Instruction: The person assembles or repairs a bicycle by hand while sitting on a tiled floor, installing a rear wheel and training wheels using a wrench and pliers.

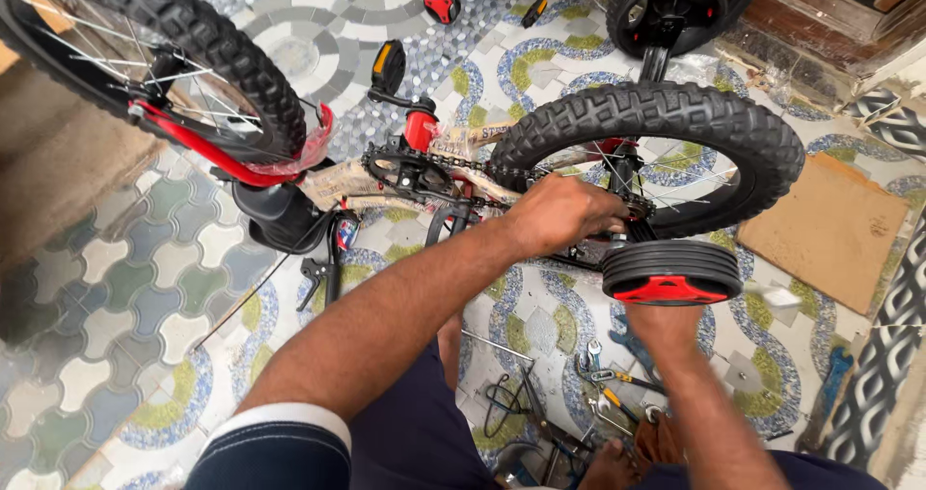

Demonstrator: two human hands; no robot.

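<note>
From the head camera, looking straight down, a small red bicycle (424, 176) lies upturned on the patterned tile floor (116, 297), wheels up. Its rear wheel (648, 116), with a knobby black tyre, stands at about two o'clock from the middle of the view; the front wheel (207, 51) sits up at ten o'clock. Between them runs the chain (453, 167) around the crank, with a black pedal (388, 66) carrying an orange reflector at twelve o'clock.

The person's left hand (564, 215) reaches in from seven o'clock and is curled close at the rear wheel's hub, fingers bent around something there; what exactly it grips is hidden by the knuckles. The right hand is tucked behind a training wheel (672, 273), black-tyred with a red centre, at four o'clock; only the right forearm (690, 394) shows below it, so I cannot tell how far that hand is open, nor whether it touches the wheel.

On the floor at five to six o'clock, near the person's bare feet, lie scattered spanners (598, 365) and other small tools. A flat piece of cardboard (830, 230) rests at three o'clock. A second training wheel (666, 8) stands at one o'clock beyond the rear tyre.
</note>
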